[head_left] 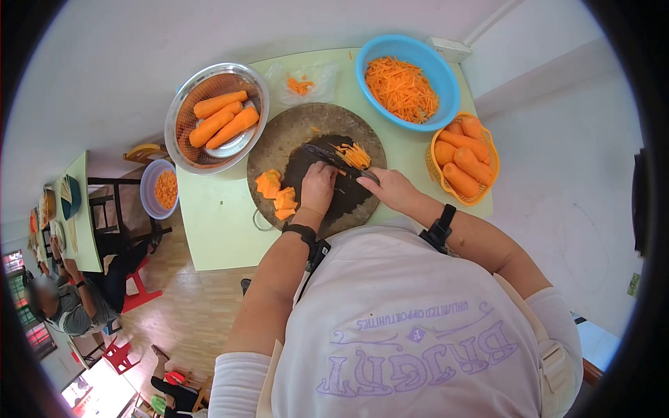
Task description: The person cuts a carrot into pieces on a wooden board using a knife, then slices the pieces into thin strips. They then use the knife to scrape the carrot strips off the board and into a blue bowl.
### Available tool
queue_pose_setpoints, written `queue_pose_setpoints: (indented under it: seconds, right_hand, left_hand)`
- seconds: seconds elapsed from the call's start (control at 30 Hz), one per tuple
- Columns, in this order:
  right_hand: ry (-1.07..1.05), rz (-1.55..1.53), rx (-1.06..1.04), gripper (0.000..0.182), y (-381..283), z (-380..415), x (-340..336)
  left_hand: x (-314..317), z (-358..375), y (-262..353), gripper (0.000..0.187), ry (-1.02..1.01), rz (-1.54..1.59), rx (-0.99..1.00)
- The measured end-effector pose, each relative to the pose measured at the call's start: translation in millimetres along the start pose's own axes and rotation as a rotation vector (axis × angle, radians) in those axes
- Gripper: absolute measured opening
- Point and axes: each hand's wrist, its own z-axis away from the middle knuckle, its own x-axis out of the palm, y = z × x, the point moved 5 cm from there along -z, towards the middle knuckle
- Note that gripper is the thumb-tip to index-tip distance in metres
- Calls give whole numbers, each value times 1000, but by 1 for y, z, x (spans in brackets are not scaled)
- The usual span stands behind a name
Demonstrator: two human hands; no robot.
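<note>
The person is wearing a white short-sleeved top (432,285), its front bearing large lilac-outlined lettering (418,362), smaller lilac text (411,315), scrollwork (366,339) and a diamond emblem (416,335). Cream straps (535,326) are flanking the torso; black bands (444,221) are encircling both wrists, each carrying a dark boxy unit (318,256).

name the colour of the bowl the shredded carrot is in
Light blue; the bowl shows best in the head view.
</note>
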Motion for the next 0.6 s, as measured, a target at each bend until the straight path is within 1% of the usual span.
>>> queue_pose_setpoints:
  seconds: [0.07, 0.17, 0.27, 0.4, 0.5, 0.57, 0.6]
  right_hand:
    - [-56, -17, 24, 49, 2, -1, 3]
    - [-19, 4, 2, 43, 2, 0, 3]
    - [3, 7, -28, 43, -3, 2, 1]
    - [-14, 40, -2, 44, 1, -1, 3]
    - [-16, 47, -5, 45, -1, 0, 3]
    - [-27, 64, 14, 51, 0, -1, 3]
    - [-28, 65, 13, 51, 0, -2, 6]
  left_hand:
    - [-1, 0, 1, 4, -15, -13, -7]
    - [0, 1, 0, 4, -7, -13, 0]
    - [2, 1, -1, 4, -2, -16, 5]
    - [2, 1, -1, 4, -8, -12, 1]
    - [2, 1, -2, 5, -1, -10, 5]
    - [3, 1, -2, 5, 4, -15, 3]
    - [3, 1, -2, 5, 4, -15, 2]
